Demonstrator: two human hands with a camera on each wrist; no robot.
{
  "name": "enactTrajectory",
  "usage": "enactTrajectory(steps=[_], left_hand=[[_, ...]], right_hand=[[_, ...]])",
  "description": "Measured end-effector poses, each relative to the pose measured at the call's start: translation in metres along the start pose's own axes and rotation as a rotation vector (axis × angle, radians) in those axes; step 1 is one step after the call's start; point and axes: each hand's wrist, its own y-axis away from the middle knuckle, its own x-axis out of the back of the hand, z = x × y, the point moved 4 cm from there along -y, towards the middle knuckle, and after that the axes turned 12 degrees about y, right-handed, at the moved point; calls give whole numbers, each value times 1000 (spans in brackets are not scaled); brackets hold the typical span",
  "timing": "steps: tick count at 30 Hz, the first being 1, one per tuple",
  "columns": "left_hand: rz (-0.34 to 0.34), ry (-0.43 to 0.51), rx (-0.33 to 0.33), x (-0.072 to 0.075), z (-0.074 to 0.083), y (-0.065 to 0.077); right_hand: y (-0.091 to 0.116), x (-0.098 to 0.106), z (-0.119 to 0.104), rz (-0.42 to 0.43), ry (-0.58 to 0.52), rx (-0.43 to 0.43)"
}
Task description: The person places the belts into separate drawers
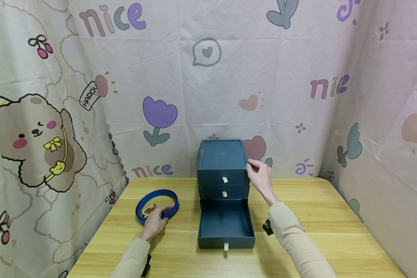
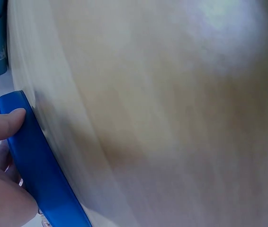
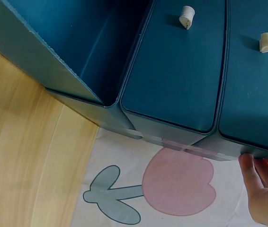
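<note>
A coiled blue belt (image 1: 174, 211) with a gold buckle (image 1: 148, 210) stands on its edge at the left of the table. My left hand (image 1: 155, 223) pinches the near side of the coil, thumb on the band and the other fingers behind it, as the left wrist view shows. In the middle is a dark teal chest of drawers (image 1: 223, 154). Its bottom drawer (image 1: 225, 220) is pulled out and bare inside, while the two upper drawers are closed. With its fingertips, my right hand (image 1: 260, 175) touches the chest's right side near the top.
Each drawer front has a small white pull tab (image 1: 224, 180). The wooden table (image 1: 305, 220) runs back to a printed cloth (image 1: 212, 88), which also hangs at both sides. The drawer juts toward the table's near side, between my two arms.
</note>
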Motion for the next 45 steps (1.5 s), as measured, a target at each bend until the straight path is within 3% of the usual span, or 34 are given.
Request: enactTrajectory(steps=[9, 30, 45], left_hand=[[-10, -12, -19, -2, 2, -1], [14, -62, 14, 0, 3, -1], [15, -85, -31, 10, 8, 0]], right_hand=[[0, 0, 1, -11, -12, 0], [-1, 0, 0, 0, -4, 10], [-1, 0, 0, 5, -10, 7]])
